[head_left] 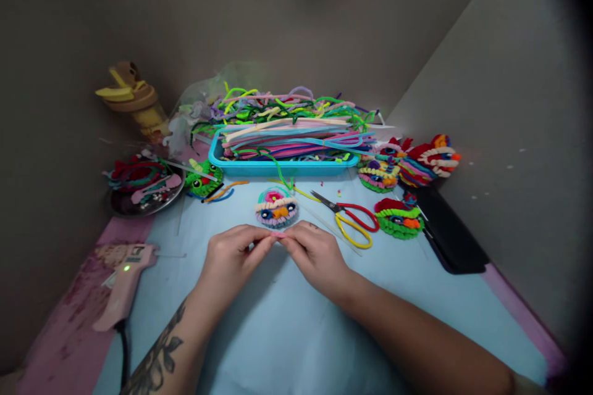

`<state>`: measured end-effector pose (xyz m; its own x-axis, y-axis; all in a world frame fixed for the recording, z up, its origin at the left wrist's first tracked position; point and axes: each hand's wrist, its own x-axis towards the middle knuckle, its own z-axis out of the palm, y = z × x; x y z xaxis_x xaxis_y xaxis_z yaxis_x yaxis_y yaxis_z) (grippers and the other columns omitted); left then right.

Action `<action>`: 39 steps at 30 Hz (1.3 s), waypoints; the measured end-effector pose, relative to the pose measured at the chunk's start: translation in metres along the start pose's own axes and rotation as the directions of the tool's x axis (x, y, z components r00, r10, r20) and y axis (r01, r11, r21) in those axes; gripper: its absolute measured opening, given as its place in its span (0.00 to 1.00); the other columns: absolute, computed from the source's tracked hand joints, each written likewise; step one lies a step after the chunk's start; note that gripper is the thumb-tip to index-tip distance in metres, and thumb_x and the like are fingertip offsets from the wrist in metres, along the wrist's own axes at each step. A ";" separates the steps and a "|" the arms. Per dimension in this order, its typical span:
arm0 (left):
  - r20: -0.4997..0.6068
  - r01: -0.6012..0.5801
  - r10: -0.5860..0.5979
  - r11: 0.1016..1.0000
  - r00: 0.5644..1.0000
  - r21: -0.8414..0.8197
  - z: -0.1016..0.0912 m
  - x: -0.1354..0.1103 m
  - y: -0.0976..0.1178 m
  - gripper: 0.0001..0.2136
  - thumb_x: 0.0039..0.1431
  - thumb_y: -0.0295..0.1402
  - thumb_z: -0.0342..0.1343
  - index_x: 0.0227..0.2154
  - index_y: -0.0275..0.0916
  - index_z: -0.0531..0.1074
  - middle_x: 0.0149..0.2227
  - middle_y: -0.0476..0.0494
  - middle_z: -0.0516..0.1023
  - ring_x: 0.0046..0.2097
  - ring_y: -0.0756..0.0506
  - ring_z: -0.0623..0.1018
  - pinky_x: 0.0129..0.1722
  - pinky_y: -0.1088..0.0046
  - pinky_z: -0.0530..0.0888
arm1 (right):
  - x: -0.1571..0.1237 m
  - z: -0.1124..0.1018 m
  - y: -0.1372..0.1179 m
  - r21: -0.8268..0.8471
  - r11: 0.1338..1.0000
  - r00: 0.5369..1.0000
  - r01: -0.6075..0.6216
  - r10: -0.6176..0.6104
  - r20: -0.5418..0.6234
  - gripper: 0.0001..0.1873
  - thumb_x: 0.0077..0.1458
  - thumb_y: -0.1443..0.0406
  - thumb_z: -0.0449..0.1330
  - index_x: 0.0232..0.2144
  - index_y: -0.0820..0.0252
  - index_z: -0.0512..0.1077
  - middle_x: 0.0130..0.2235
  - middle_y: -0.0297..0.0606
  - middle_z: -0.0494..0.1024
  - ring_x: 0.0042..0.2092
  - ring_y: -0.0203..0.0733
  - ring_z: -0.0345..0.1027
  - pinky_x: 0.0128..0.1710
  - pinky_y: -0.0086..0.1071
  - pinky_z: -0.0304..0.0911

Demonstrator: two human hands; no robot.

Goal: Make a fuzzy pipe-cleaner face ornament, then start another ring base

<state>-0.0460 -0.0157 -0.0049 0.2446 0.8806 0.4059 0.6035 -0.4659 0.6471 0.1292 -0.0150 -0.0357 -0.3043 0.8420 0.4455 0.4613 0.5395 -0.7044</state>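
Observation:
Between the pinched fingertips of my left hand [238,253] and my right hand [317,256] is a short pink pipe cleaner [278,235], mostly hidden by the fingers. Both hands meet over the middle of the light blue table cover [287,321]. Just beyond the fingertips lies a round pipe-cleaner face [277,208] with two eyes, an orange beak and a pink and teal top. To the right of it rest scissors [345,213] with one red and one yellow handle loop, their blades apart.
A blue tray [282,168] heaped with pipe cleaners stands at the back. Finished-looking pipe-cleaner figures [398,219] sit at right near a black flat object [454,234]. At left are a pink glue gun [127,284] with its green light on, a metal bowl [157,210] and a brown-yellow cup [146,108].

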 end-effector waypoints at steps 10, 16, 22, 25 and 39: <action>0.027 0.241 -0.239 0.962 0.971 -0.126 0.006 0.001 -0.005 0.07 0.51 0.33 0.60 0.32 0.39 0.79 0.31 0.44 0.83 0.30 0.47 0.80 0.27 0.76 0.75 | 0.008 -0.002 -0.006 0.272 0.882 0.920 -0.385 0.389 0.040 0.16 0.56 0.57 0.57 0.23 0.59 0.72 0.19 0.31 0.70 0.22 0.33 0.62 0.22 0.26 0.59; 0.140 0.373 -0.347 0.888 0.927 -0.270 0.009 0.004 0.002 0.07 0.52 0.34 0.58 0.30 0.37 0.79 0.28 0.46 0.83 0.28 0.47 0.79 0.27 0.75 0.75 | 0.009 0.001 -0.007 0.437 0.753 0.861 -0.492 0.494 0.118 0.19 0.53 0.52 0.58 0.22 0.61 0.71 0.17 0.28 0.66 0.18 0.30 0.57 0.17 0.25 0.54; 0.000 0.258 -0.261 0.954 0.965 -0.154 0.006 0.000 0.000 0.08 0.53 0.35 0.59 0.33 0.37 0.78 0.31 0.44 0.82 0.30 0.48 0.79 0.25 0.78 0.73 | 0.004 -0.001 -0.004 0.143 0.967 0.972 -0.211 0.224 -0.077 0.07 0.55 0.64 0.59 0.28 0.59 0.76 0.26 0.35 0.77 0.30 0.37 0.69 0.31 0.29 0.64; -0.057 0.081 -0.081 0.997 0.995 0.007 0.005 -0.003 -0.002 0.06 0.56 0.33 0.57 0.33 0.39 0.77 0.31 0.45 0.81 0.31 0.50 0.78 0.28 0.78 0.73 | 0.002 -0.001 0.000 0.038 0.998 0.995 -0.046 0.049 -0.086 0.06 0.57 0.67 0.58 0.32 0.59 0.76 0.28 0.37 0.77 0.32 0.38 0.70 0.34 0.30 0.65; -0.101 -0.273 0.281 0.958 0.954 0.087 0.001 -0.004 -0.007 0.05 0.55 0.26 0.59 0.35 0.38 0.76 0.30 0.46 0.82 0.31 0.50 0.80 0.34 0.78 0.76 | -0.002 -0.013 0.007 -0.273 0.895 0.920 0.353 -0.385 -0.073 0.13 0.57 0.74 0.55 0.44 0.59 0.70 0.33 0.40 0.78 0.34 0.40 0.69 0.35 0.33 0.68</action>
<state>-0.0501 -0.0163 -0.0119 0.3261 0.7010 0.6343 0.5773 -0.6790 0.4535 0.1442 -0.0124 -0.0340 -0.3968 0.5676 0.7214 0.5327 0.7824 -0.3226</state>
